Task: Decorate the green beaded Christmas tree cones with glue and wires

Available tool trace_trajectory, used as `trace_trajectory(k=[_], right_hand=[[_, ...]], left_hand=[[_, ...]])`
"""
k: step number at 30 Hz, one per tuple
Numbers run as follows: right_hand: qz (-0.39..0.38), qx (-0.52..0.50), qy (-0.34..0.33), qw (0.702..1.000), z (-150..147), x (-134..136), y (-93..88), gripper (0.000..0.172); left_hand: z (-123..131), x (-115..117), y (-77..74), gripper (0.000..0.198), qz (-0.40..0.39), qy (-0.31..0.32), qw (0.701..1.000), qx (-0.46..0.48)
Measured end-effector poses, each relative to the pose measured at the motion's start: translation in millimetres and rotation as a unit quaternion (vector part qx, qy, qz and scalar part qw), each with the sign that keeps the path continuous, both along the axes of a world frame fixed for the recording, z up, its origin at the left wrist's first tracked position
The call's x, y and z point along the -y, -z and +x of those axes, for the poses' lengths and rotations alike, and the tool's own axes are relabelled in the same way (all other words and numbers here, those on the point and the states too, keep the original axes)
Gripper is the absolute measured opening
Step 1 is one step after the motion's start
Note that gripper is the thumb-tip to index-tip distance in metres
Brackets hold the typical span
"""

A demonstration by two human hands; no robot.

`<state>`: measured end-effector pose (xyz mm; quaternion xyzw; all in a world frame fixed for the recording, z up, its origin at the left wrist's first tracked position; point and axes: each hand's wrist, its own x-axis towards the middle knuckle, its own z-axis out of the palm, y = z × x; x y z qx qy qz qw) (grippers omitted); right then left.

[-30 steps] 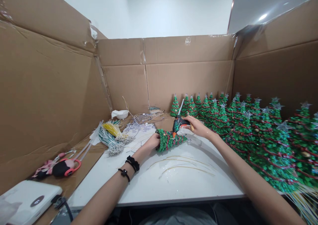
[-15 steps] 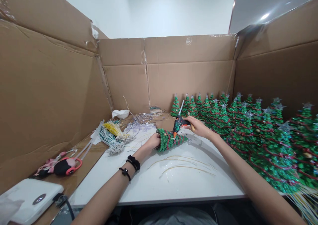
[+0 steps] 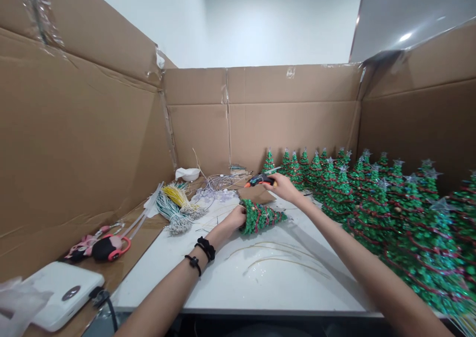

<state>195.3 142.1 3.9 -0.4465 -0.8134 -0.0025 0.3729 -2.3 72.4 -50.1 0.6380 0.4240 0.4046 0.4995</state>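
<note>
Green glittery cone-shaped tree (image 3: pixel 261 219) lies on its side on the white table (image 3: pixel 238 290), its base gripped by the curled fingers of the left hand (image 3: pixel 235 219). The right hand (image 3: pixel 284 188) is closed around a black-and-orange hot glue gun (image 3: pixel 261 180), just above a cardboard scrap (image 3: pixel 256 194), near rows of upright star-topped trees (image 3: pixel 372 213). A round badge on the white device (image 3: pixel 63 297) is too small to read.
</note>
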Motion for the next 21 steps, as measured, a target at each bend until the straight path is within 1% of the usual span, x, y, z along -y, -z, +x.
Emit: trace_trajectory(k=[1,4,6,9,12,14,16,18,21], right_hand=[[-0.037,0.035,0.003,0.999,-14,-5,-0.2,0.026],[-0.078,0.059,0.004,0.995,-45,-21,7.3,0.022],[-0.098,0.068,0.002,0.993,-57,-29,17.5,0.022],[-0.118,0.085,-0.014,0.989,-65,-38,34.1,0.018],[-0.113,0.091,-0.031,0.989,-67,-44,44.2,0.018],[-0.108,0.086,-0.044,0.989,-65,-45,45.3,0.024],[-0.098,0.070,-0.058,0.991,-60,-43,42.0,0.028],[-0.079,0.044,-0.066,0.994,-50,-35,36.3,0.030],[-0.046,0.001,-0.082,0.996,-29,-10,29.0,0.032]], left_hand=[[0,2,-1.9,0.007,0.008,0.003,1.000,0.000],[1,6,-6.1,0.008,0.025,0.014,1.000,-0.012],[1,7,-7.3,0.010,0.024,0.015,0.999,-0.026],[1,8,-7.8,0.013,0.018,0.019,0.999,-0.031],[1,8,-7.5,0.015,0.022,0.026,0.999,-0.030],[1,7,-6.3,0.017,0.019,0.019,0.999,-0.033],[0,5,-4.4,0.018,0.011,0.009,0.999,-0.036],[-1,2,-2.3,0.019,0.007,0.009,0.999,-0.034],[-2,-3,-0.5,0.016,-0.002,0.015,0.999,-0.032]])
